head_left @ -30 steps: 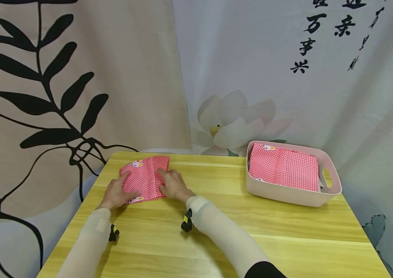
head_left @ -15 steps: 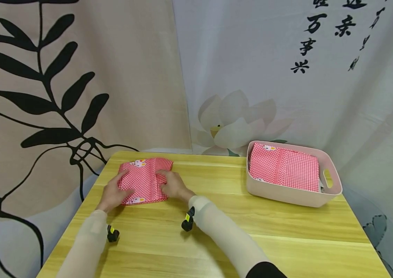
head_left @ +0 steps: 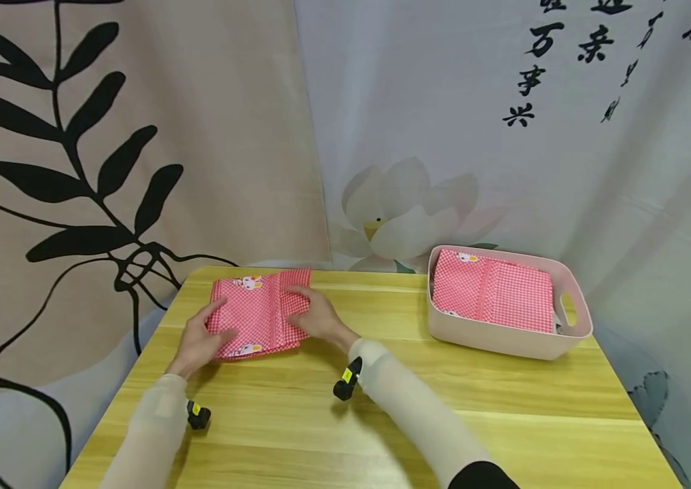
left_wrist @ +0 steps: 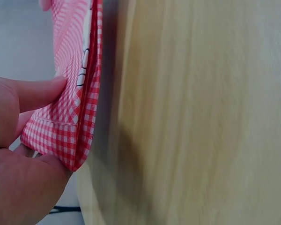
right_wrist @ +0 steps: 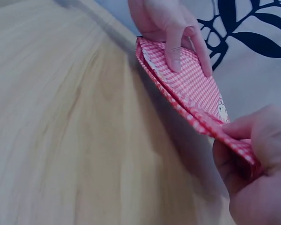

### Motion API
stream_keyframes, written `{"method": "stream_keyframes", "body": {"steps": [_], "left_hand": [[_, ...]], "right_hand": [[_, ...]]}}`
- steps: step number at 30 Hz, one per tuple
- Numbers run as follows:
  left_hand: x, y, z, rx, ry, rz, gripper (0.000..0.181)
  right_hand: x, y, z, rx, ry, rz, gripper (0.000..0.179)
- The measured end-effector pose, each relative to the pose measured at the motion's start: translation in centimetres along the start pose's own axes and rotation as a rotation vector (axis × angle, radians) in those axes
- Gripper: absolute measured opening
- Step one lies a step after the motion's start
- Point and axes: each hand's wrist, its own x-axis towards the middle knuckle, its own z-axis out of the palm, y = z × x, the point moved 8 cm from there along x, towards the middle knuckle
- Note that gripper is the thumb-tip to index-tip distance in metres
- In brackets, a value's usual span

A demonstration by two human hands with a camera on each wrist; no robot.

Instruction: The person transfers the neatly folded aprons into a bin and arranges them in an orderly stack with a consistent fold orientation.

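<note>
A folded red-and-white checked cloth point(head_left: 253, 316) with cartoon animal prints is between my hands at the table's far left. My left hand point(head_left: 197, 343) pinches its left edge, thumb on top; in the left wrist view the fingers go under the cloth point(left_wrist: 61, 112). At the opposite edge my right hand point(head_left: 325, 318) holds the cloth, its thumb above and fingers beneath in the right wrist view. From there the cloth point(right_wrist: 182, 75) shows stacked layers along its near edge, which stands off the tabletop with a shadow below.
A pink basket point(head_left: 492, 343) stands at the table's back right, with a similar folded checked cloth point(head_left: 492, 288) lying in it. Behind the wooden table point(head_left: 296, 421) hangs a printed curtain point(head_left: 247, 136). Small black cameras sit on both wrists.
My right hand has shifted right, and the cloth's right edge with it. The left hand has moved slightly left and keeps its hold. The head view has shifted a little.
</note>
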Motion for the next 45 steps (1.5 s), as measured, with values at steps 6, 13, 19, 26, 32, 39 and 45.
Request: {"method": "stream_keyframes", "body": {"steps": [6, 13, 19, 26, 32, 39, 45], "left_hand": [[0.2, 1.9, 0.4, -0.001, 0.033, 0.061, 0.088], [0.3, 4.3, 0.9, -0.053, 0.045, 0.106, 0.088], [0.5, 6.7, 1.9, -0.123, 0.014, 0.176, 0.089], [0.9, 10.1, 3.9, -0.153, -0.03, 0.266, 0.087], [1.4, 12.8, 6.4, -0.199, -0.09, 0.299, 0.086], [1.9, 16.1, 9.5, -0.246, -0.135, 0.365, 0.084], [2.1, 19.4, 12.3, -0.268, -0.171, 0.418, 0.083]], "right_hand": [[-0.8, -0.7, -2.4, 0.225, 0.023, 0.012, 0.073], [-2.2, -2.1, -5.2, 0.194, 0.101, -0.038, 0.069], [-3.7, -2.9, -8.0, 0.127, 0.157, -0.075, 0.065], [-5.8, -4.1, -11.7, 0.038, 0.188, -0.123, 0.066], [-7.8, -4.4, -15.3, -0.002, 0.244, -0.118, 0.064], [-10.4, -4.5, -19.5, -0.047, 0.297, -0.098, 0.065], [-13.1, -4.6, -23.0, -0.04, 0.33, -0.047, 0.067]]}}
